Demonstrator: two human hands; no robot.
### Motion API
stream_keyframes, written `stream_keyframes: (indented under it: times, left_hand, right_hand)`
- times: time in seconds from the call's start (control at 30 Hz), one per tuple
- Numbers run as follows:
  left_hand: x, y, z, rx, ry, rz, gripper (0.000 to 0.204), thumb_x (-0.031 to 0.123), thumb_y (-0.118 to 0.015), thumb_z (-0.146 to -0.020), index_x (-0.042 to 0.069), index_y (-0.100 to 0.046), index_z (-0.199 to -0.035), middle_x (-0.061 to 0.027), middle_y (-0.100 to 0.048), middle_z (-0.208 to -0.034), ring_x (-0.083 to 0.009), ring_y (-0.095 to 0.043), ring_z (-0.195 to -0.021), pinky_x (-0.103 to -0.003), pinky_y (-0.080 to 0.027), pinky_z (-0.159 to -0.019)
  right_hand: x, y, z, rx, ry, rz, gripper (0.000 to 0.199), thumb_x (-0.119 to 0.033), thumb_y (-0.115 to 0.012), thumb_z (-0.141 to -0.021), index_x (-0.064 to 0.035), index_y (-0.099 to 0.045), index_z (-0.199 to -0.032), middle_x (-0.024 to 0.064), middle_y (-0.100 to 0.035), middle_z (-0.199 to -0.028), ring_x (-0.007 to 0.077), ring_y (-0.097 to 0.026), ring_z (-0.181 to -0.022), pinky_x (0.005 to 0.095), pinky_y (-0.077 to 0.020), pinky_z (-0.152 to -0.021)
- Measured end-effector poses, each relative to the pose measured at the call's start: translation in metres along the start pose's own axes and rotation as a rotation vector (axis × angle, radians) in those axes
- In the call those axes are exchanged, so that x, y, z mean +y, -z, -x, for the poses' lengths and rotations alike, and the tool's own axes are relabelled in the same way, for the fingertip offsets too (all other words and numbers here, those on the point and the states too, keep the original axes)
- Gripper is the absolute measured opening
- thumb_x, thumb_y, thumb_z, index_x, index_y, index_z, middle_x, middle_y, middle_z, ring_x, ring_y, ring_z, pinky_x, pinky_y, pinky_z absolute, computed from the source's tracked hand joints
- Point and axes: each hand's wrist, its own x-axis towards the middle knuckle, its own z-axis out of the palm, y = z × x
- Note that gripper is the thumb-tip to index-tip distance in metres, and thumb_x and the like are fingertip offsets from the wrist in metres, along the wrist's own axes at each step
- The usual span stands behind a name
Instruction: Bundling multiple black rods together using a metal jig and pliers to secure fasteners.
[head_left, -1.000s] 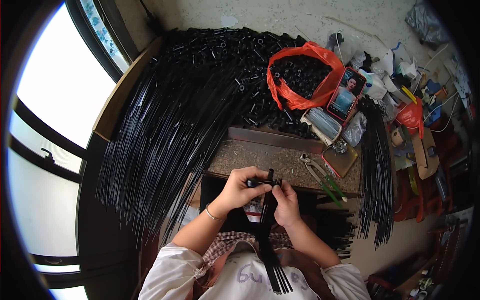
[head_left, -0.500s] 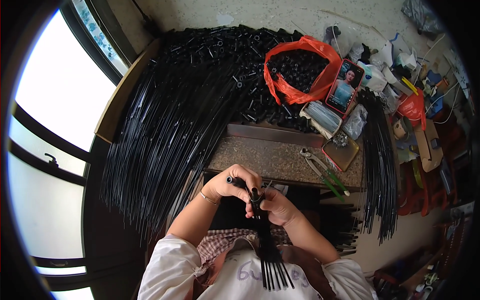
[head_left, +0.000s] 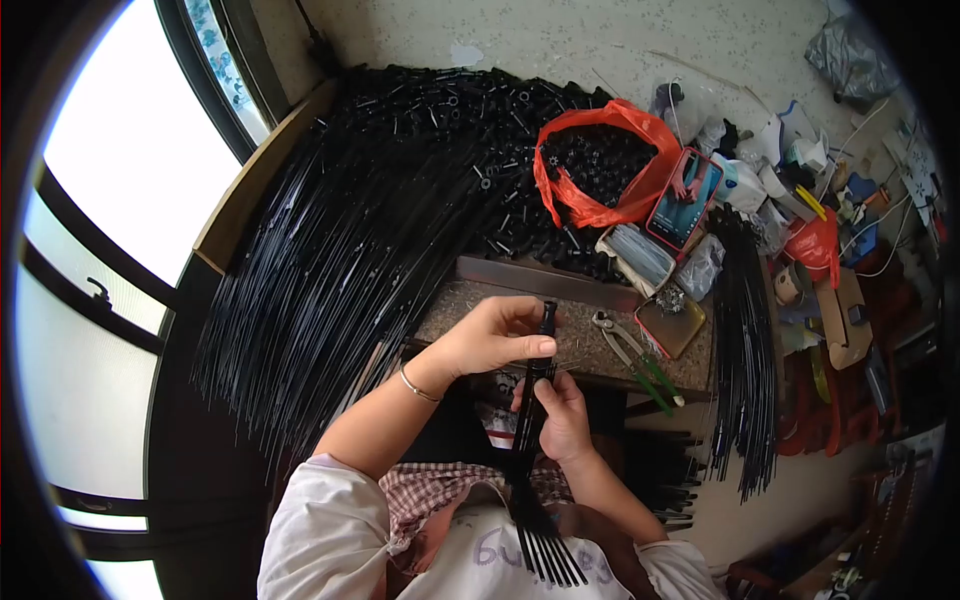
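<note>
In front of my body I hold a bundle of thin black rods (head_left: 548, 553), their loose ends fanned out toward my chest. My right hand (head_left: 567, 422) is closed round the bundle below its upper end, the thumb pressed along it. My left hand (head_left: 492, 338) pinches a black tubular fitting (head_left: 549, 318) between thumb and fingers. That fitting stands upright, in line with the rods at their top end. The thumb hides part of the joint, so I cannot tell how far the two are pushed together.
Ahead, a heap of black fittings (head_left: 440, 105) and long black rods (head_left: 300, 270) covers the bench (head_left: 450, 305). A red plastic bag (head_left: 625, 118) holds small black parts. A phone (head_left: 685, 200), a tray (head_left: 670, 325), green-handled pliers (head_left: 640, 365) and more rods (head_left: 745, 370) lie rightward.
My left hand has moved up and right, bringing the tubular fitting from pointing left to upright at the bundle's top. My right hand has shifted slightly along the rods. The phone's picture has changed.
</note>
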Motion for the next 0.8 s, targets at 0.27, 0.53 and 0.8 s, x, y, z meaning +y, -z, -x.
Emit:
stream_keyframes:
  times: [0.27,0.53,0.8]
  left_hand:
    - [0.011,-0.006,0.009,0.039,-0.092,0.190,0.024,0.006,-0.054,-0.071,-0.003,-0.046,-0.092,-0.0048,-0.052,-0.081,-0.0105,-0.049,-0.077,-0.024,-0.040,-0.070]
    - [0.001,0.008,0.001,0.009,-0.149,-0.294,0.028,0.017,-0.058,-0.069,0.000,-0.047,-0.088,-0.0018,-0.050,-0.070,-0.0068,-0.047,-0.066,-0.020,-0.040,-0.059]
    - [0.026,0.004,-0.002,0.102,-0.234,-0.792,0.024,0.016,-0.058,-0.069,0.000,-0.050,-0.086,-0.0027,-0.046,-0.049,-0.0098,-0.045,-0.045,-0.020,-0.036,-0.044]
  right_hand:
    - [0.001,0.005,0.002,-0.051,-0.021,0.000,0.016,-0.019,-0.052,-0.074,-0.0051,-0.043,-0.076,0.0088,-0.053,-0.072,0.0142,-0.050,-0.061,0.0255,-0.0419,-0.057]
    - [0.003,0.007,-0.008,-0.105,-0.052,-0.010,0.013,-0.017,-0.051,-0.075,-0.0075,-0.043,-0.072,0.0058,-0.053,-0.072,0.0103,-0.050,-0.059,0.0214,-0.0421,-0.054]
    - [-0.008,0.003,-0.022,-0.169,-0.088,-0.055,0.015,-0.020,-0.052,-0.074,-0.0071,-0.044,-0.074,0.0060,-0.053,-0.072,0.0115,-0.050,-0.058,0.0221,-0.0425,-0.051]
